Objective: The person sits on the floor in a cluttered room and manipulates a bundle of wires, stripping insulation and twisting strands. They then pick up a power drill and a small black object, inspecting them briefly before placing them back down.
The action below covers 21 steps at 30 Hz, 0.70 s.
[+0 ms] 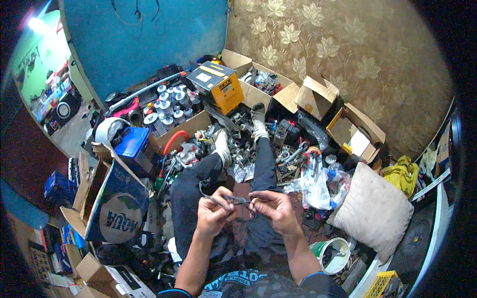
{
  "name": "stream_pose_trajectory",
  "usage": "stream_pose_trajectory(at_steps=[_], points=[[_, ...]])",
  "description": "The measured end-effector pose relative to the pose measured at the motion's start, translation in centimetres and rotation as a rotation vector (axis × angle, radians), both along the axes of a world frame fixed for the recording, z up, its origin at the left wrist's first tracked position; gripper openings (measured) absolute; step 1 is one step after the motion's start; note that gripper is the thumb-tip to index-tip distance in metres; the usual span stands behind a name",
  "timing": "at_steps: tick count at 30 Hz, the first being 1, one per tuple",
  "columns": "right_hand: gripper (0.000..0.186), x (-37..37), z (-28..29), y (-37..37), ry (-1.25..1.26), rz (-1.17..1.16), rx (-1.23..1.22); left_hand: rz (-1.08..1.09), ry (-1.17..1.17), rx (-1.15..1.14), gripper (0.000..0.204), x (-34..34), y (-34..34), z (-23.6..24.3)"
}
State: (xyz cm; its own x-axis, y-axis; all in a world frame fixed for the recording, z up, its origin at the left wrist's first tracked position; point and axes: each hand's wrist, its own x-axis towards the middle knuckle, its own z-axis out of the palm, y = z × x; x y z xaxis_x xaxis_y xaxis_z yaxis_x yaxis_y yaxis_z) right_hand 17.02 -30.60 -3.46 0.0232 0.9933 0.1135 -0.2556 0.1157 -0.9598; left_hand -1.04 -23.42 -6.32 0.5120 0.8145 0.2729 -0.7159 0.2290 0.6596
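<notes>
In front of my lap, my left hand (214, 212) is closed in a pinch on a thin dark cord (204, 189), one loop of which sticks out past the fingers on the left. My right hand (276, 211) pinches the other end of the same cord close by, at about the same height. Between the two hands runs a short greyish-black piece (239, 200), too small to make out exactly. Fingers partly cover it. My dark-trousered legs stretch out beneath, with light socks on the feet.
Loose metal parts (242, 149) lie heaped around my feet. Open cardboard boxes (285, 94), a yellow-and-black box (223, 87) and several clear canisters (169, 107) stand beyond. A blue carton (119, 206) is at left; a pale cushion (373, 208) and a white bucket (332, 254) are at right.
</notes>
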Motion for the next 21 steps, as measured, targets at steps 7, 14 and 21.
stream_pose_trajectory(at_steps=[7, 14, 21], points=[[0.026, 2.7, -3.0, 0.8, -0.316, 0.076, -0.106, 0.084, 0.257, 0.085, 0.018, 3.5, 1.4, -0.7], [0.015, 3.1, -0.7, 0.4, 0.058, -0.42, 0.156, -0.08, 0.054, -0.178, 0.035, 3.7, 2.0, 1.1], [0.051, 3.8, -0.4, -1.7, 0.391, 0.091, 0.304, -0.142, -0.175, -0.251, 0.021, 2.7, 0.6, 1.8]])
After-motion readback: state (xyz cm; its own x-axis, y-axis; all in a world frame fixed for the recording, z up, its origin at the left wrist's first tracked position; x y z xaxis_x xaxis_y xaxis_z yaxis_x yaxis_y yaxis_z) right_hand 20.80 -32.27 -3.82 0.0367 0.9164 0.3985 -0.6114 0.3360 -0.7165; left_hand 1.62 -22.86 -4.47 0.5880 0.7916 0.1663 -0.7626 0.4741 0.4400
